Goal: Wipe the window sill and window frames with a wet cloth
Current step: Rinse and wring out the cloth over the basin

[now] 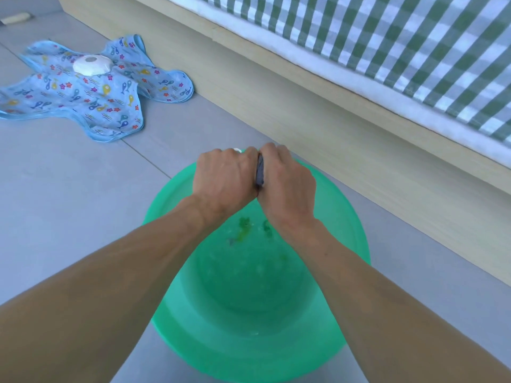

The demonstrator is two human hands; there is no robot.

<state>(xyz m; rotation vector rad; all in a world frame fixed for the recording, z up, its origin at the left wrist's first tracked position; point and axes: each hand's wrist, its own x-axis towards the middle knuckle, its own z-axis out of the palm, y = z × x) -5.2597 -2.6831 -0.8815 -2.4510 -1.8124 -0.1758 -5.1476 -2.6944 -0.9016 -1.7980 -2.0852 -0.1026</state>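
Note:
A green plastic basin [345, 244] stands on the grey tiled floor below me, with some water in it. Both fists are pressed together over its far rim. My left hand [224, 181] and my right hand [287, 183] are both clenched on a dark blue-grey cloth [260, 172], of which only a narrow strip shows between them. The rest of the cloth is hidden inside my fists. No window sill or frame is in view.
A blue star-shaped fabric mat with a fish print [91, 92] lies on the floor at the upper left, a white round object [92, 64] on it. A light wooden bed frame [304, 87] with green-checked bedding [401, 37] runs along the right.

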